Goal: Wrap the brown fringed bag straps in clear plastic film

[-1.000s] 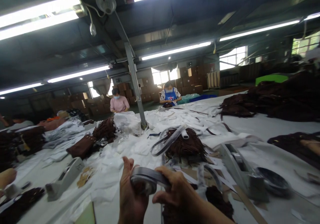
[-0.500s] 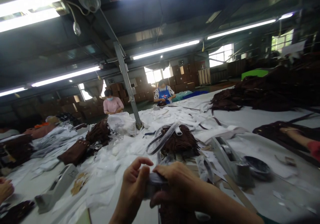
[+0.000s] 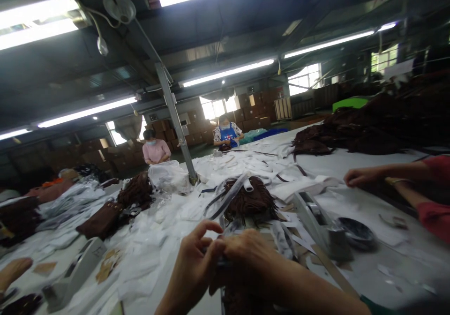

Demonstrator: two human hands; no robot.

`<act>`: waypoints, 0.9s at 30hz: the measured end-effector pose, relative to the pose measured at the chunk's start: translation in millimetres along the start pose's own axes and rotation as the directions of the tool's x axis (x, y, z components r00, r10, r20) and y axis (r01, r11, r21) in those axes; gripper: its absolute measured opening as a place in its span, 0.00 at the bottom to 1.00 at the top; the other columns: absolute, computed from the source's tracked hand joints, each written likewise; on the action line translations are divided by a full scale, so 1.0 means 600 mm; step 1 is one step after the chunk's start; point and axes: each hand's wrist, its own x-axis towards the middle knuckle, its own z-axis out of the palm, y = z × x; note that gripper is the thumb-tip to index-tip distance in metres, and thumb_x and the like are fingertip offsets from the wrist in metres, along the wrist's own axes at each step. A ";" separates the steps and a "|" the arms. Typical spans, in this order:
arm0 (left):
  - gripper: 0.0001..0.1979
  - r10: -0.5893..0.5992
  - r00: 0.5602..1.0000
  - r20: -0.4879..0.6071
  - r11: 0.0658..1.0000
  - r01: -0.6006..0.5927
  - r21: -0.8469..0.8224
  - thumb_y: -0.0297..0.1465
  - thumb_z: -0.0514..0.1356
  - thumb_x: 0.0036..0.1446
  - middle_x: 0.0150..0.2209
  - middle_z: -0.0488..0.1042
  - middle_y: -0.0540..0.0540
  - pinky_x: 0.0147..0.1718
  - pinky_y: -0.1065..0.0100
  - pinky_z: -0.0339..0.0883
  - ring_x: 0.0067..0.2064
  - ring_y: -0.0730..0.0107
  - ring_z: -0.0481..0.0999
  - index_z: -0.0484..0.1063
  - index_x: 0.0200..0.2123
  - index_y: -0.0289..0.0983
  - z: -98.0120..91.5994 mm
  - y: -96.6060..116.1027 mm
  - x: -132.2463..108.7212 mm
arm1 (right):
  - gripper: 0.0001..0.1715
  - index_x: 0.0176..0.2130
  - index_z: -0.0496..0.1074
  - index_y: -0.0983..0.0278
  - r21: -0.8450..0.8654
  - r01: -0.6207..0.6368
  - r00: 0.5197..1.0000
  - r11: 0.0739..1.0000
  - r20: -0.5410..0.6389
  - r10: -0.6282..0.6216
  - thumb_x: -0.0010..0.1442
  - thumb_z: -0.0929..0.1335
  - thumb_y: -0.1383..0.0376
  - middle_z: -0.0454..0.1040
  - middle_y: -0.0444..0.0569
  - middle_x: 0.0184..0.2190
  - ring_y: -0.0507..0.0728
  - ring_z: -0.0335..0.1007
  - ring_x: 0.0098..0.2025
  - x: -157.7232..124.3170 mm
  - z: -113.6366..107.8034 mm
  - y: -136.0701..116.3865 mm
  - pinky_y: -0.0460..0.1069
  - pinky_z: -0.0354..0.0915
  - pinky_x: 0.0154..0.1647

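My left hand (image 3: 195,266) and my right hand (image 3: 251,261) meet at the front of the table. Between them is a strap in translucent wrapping (image 3: 230,229), mostly hidden by my fingers. The left thumb and forefinger pinch at it, while the right hand curls over it with its back toward me. Under my right wrist shows brown fringe (image 3: 237,301), partly covered. Just beyond my hands lies a brown fringed bag (image 3: 251,200) with a film-wrapped strap (image 3: 220,202) looped over it.
Grey tape dispensers stand to the right (image 3: 319,226) and left (image 3: 72,275). A tape roll (image 3: 356,233) lies beside the right one. White wrapping sheets (image 3: 147,240) spread over the table. A co-worker's arms (image 3: 393,174) reach in at right, another's hand (image 3: 16,273) at left. A metal post (image 3: 176,123) rises ahead.
My hands have drawn closer together, and the grey band between them is now mostly covered. At right, the co-worker's second arm has come into view; at left, the other hand has moved inward.
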 end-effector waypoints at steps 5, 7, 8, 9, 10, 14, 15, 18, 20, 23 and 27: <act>0.25 -0.135 0.933 -0.333 0.893 -0.031 -0.450 0.53 0.63 0.47 0.15 0.61 0.58 0.16 0.77 0.55 0.15 0.77 0.60 0.61 0.34 0.40 -0.004 -0.010 0.017 | 0.24 0.36 0.71 0.64 0.281 -0.108 0.992 0.954 -0.030 0.121 0.53 0.71 0.47 0.76 0.44 0.28 0.53 0.72 0.28 0.004 0.002 0.008 0.42 0.56 0.25; 0.26 -0.166 0.928 -0.333 0.898 0.003 -0.440 0.55 0.61 0.47 0.15 0.60 0.58 0.15 0.77 0.54 0.15 0.77 0.59 0.62 0.35 0.40 -0.005 -0.020 0.021 | 0.19 0.37 0.70 0.65 0.213 -0.144 0.988 0.966 -0.019 0.152 0.59 0.68 0.51 0.76 0.46 0.28 0.53 0.72 0.28 -0.003 0.010 0.013 0.43 0.56 0.24; 0.26 -0.133 0.945 -0.298 0.931 0.016 -0.365 0.55 0.61 0.47 0.15 0.61 0.57 0.15 0.78 0.53 0.16 0.77 0.59 0.64 0.36 0.39 -0.005 -0.023 0.021 | 0.16 0.38 0.70 0.66 0.107 -0.175 0.984 0.979 -0.011 0.177 0.60 0.68 0.55 0.76 0.47 0.27 0.54 0.72 0.26 -0.008 0.014 0.016 0.43 0.54 0.22; 0.27 -0.079 0.969 -0.233 0.969 0.020 -0.246 0.55 0.60 0.47 0.16 0.63 0.56 0.16 0.78 0.51 0.16 0.77 0.60 0.66 0.36 0.38 -0.005 -0.024 0.020 | 0.12 0.38 0.70 0.67 -0.020 -0.193 0.981 0.981 -0.002 0.193 0.61 0.67 0.59 0.76 0.48 0.25 0.56 0.72 0.25 -0.013 0.017 0.018 0.44 0.52 0.21; 0.27 -0.025 0.990 -0.139 0.995 0.011 -0.097 0.54 0.62 0.46 0.17 0.64 0.55 0.16 0.78 0.51 0.17 0.77 0.60 0.68 0.36 0.37 -0.006 -0.023 0.019 | 0.09 0.38 0.70 0.67 -0.141 -0.182 0.983 0.973 0.013 0.186 0.60 0.67 0.63 0.75 0.49 0.24 0.56 0.72 0.24 -0.017 0.019 0.019 0.45 0.50 0.20; 0.20 -0.002 0.995 0.098 0.968 -0.023 0.250 0.43 0.68 0.44 0.17 0.67 0.52 0.18 0.78 0.50 0.18 0.77 0.60 0.73 0.35 0.36 -0.003 -0.001 0.012 | 0.04 0.37 0.70 0.64 -0.253 -0.028 0.998 0.967 0.049 0.042 0.60 0.66 0.69 0.76 0.48 0.29 0.54 0.72 0.24 -0.017 0.014 0.018 0.45 0.48 0.20; 0.19 -0.024 0.997 0.070 0.981 0.010 0.195 0.44 0.68 0.45 0.17 0.67 0.52 0.17 0.78 0.50 0.18 0.78 0.60 0.72 0.34 0.36 -0.002 0.005 0.011 | 0.05 0.39 0.70 0.64 -0.181 -0.040 0.999 0.983 0.015 0.044 0.60 0.67 0.66 0.77 0.48 0.30 0.54 0.72 0.26 -0.013 0.010 0.017 0.45 0.50 0.21; 0.21 -0.077 0.992 -0.095 0.982 0.059 -0.178 0.48 0.65 0.47 0.17 0.67 0.53 0.16 0.79 0.53 0.17 0.78 0.62 0.66 0.31 0.37 0.006 0.018 0.014 | 0.24 0.43 0.68 0.65 0.170 -0.129 0.989 0.977 -0.043 0.138 0.56 0.71 0.51 0.76 0.46 0.29 0.54 0.71 0.28 0.003 -0.008 0.016 0.43 0.55 0.24; 0.22 -0.114 0.975 -0.190 0.929 0.037 -0.368 0.49 0.65 0.47 0.18 0.66 0.55 0.16 0.79 0.54 0.17 0.78 0.62 0.63 0.33 0.39 0.008 0.018 0.018 | 0.28 0.40 0.68 0.65 0.385 -0.129 0.990 0.914 0.001 0.140 0.52 0.72 0.46 0.74 0.43 0.28 0.52 0.69 0.28 0.011 -0.019 0.018 0.42 0.57 0.24; 0.23 -0.151 0.961 -0.230 0.891 0.032 -0.452 0.50 0.64 0.48 0.18 0.66 0.56 0.16 0.78 0.56 0.17 0.76 0.64 0.61 0.37 0.41 0.004 0.012 0.025 | 0.21 0.38 0.68 0.65 0.419 -0.144 0.989 0.897 0.027 0.146 0.56 0.70 0.50 0.73 0.43 0.26 0.51 0.68 0.27 0.012 -0.028 0.024 0.41 0.57 0.24; 0.28 -0.137 0.978 0.155 0.973 0.162 -0.165 0.51 0.65 0.46 0.20 0.70 0.50 0.19 0.76 0.59 0.20 0.73 0.67 0.66 0.43 0.37 -0.006 0.008 0.030 | 0.17 0.43 0.69 0.66 0.068 -0.165 0.985 0.984 0.069 0.160 0.60 0.69 0.57 0.76 0.49 0.27 0.55 0.72 0.27 -0.004 -0.026 0.031 0.44 0.53 0.23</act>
